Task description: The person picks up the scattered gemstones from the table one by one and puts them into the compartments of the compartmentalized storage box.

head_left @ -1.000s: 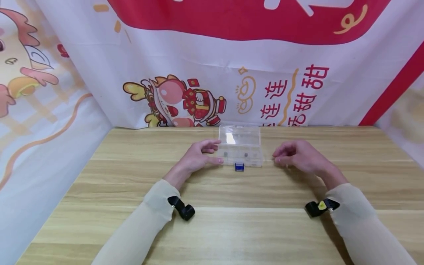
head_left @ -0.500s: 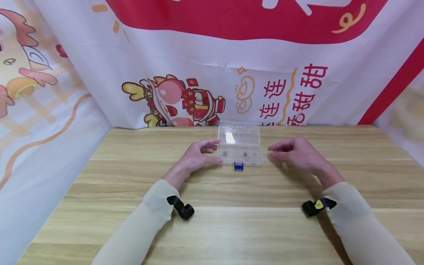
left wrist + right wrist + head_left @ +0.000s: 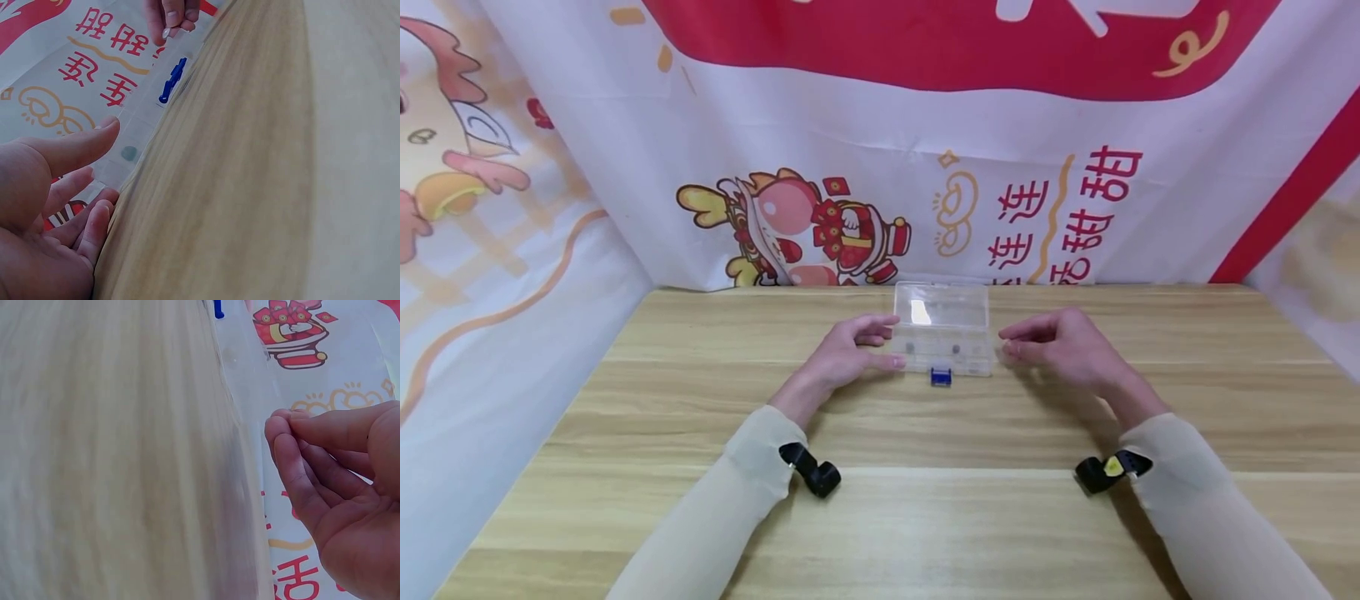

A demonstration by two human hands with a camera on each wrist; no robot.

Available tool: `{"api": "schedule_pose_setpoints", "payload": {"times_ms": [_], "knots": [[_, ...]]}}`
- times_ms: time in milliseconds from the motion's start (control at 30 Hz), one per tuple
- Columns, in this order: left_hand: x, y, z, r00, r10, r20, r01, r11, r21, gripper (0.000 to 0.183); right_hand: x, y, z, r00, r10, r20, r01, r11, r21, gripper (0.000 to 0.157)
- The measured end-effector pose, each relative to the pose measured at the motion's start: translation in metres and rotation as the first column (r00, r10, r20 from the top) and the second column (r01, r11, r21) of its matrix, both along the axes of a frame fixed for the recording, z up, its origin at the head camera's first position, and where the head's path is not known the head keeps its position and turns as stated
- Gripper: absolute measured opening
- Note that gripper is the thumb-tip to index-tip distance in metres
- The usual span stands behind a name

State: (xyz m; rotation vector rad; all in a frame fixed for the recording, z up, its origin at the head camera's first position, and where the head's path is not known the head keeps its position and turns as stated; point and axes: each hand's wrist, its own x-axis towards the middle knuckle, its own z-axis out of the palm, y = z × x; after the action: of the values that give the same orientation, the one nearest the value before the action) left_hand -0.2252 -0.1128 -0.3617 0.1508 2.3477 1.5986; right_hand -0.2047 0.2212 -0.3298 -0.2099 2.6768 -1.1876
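A clear plastic compartment box (image 3: 942, 365) stands at the back of the table with its lid (image 3: 951, 307) raised. A blue latch (image 3: 941, 377) juts from its front. Small grey round pieces (image 3: 956, 350) show inside. My left hand (image 3: 848, 354) rests at the box's left end, thumb stretched to the front corner and index finger by the hinge side. At the right end hovers my right hand (image 3: 1060, 346), thumb and fingertips pressed together. In the left wrist view, a tiny pale piece (image 3: 166, 33) shows at those fingertips; the fingers hide most of it.
A wood-grain table (image 3: 910, 533) extends in front of the box. A printed cloth (image 3: 820, 117) hangs right behind the table's back edge, close to the lid. Another cloth (image 3: 497, 333) borders the left side.
My right hand has moved left, toward the right end of the box, with its fingertips held together. The left hand and the box have stayed put.
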Motion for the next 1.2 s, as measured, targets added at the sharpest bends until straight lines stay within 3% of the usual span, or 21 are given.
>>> {"api": "schedule_pose_setpoints", "payload": {"times_ms": [467,1200], "knots": [[0.0,0.001,0.0,1.0,-0.003,0.004,0.003,1.0,-0.003,0.07,0.002,-0.022,0.009,1.0,0.015,-0.021,-0.016,0.998,-0.062,0.028],[0.0,0.0,0.001,1.0,-0.002,0.003,0.002,1.0,0.0,0.069,-0.011,-0.071,0.013,0.997,0.031,-0.076,-0.035,0.998,-0.053,0.02]]}}
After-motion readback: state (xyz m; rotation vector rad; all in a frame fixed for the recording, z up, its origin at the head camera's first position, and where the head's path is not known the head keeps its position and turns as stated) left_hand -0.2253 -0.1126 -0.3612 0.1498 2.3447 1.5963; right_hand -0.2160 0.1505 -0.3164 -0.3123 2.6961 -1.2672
